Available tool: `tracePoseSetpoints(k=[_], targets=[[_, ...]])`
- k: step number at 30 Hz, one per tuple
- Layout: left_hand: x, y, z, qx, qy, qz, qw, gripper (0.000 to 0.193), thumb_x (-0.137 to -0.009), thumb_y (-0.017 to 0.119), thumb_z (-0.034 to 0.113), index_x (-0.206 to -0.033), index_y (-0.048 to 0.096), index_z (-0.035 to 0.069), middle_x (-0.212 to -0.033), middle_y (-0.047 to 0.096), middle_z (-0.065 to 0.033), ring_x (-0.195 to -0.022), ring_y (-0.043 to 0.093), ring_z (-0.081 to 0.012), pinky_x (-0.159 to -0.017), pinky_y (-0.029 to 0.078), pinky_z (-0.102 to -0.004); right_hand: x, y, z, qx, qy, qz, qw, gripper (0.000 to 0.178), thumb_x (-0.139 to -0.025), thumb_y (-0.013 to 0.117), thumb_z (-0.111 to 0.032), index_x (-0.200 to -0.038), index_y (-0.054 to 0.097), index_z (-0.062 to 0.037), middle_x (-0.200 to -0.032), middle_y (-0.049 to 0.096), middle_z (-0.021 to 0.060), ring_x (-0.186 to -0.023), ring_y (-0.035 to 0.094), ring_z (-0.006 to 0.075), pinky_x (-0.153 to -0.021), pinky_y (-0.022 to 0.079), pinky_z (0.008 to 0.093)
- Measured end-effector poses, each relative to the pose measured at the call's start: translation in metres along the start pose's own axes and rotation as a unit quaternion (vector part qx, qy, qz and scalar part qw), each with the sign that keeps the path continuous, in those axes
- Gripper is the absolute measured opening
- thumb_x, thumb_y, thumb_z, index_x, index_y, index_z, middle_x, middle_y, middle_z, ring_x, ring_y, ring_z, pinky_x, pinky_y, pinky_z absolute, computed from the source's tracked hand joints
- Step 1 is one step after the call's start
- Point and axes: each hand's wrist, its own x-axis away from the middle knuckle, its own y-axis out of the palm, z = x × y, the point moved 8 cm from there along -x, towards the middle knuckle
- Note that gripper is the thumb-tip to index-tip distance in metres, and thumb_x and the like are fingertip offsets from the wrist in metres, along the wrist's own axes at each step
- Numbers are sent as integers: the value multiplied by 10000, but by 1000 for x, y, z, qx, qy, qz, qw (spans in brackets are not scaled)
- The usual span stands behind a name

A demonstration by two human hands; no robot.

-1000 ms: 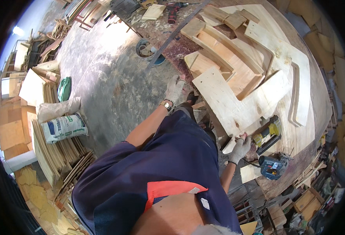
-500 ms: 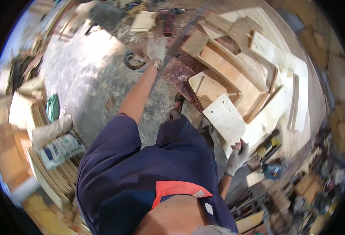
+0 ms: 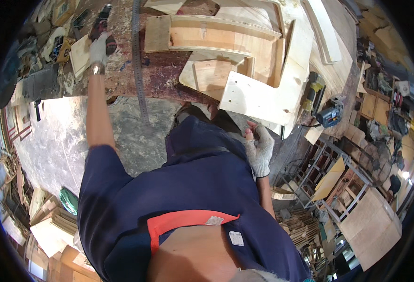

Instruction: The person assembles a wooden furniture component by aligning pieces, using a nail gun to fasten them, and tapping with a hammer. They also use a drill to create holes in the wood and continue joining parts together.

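My left hand, in a pale work glove, reaches far forward at the left and is closed round a red and black cordless drill. Its fingers are partly hidden by the glove's back. In a glove with bare fingertips, my right hand hovers before my right thigh, loosely curled, fingers apart, with nothing visible in it. Just beyond it lies a pale wooden board with small holes, part of an angled panel. Behind that board a long open wooden box frame rests on the stained bench.
A long metal ruler juts over the bench's near edge. Beside the board are a yellow and black tool and a blue power tool. Right of me stands a metal frame with boards; stacked wood lies left.
The view has swung right and towards the bench. My left hand, formerly short of the drill, is now on it. My right hand has come away from the board's edge towards my body.
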Motion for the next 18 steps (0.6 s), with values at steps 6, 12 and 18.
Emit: tracePoseSetpoints(k=[6,12,18], targets=[[220,74,19,156,-100,-150,971,511,-927,657,329,-1286,605,-32,-1016,713,-113,-690,689,-187,-570,570,-298,-32,41,-28,-355,45,-112,927,700,-947,713,-427,-1417,494,43,-1155,664,131,-1035,666,239,-877,553,382],[420,242,67,513,-340,-542,572,723,-847,681,341,-1384,456,-87,-1065,672,-220,-658,700,-268,-511,599,-331,-42,80,-65,-648,66,-317,690,954,-864,747,-586,-1499,408,40,-1329,599,171,-1193,613,278,-995,523,425],[429,281,67,-36,101,-615,781,632,-884,746,467,-1252,607,-27,-953,683,-158,-768,701,-255,-669,579,-367,-46,2,-9,-607,44,-153,779,839,-798,853,-367,-1444,481,17,-1341,611,210,-1169,647,329,-1020,530,478]])
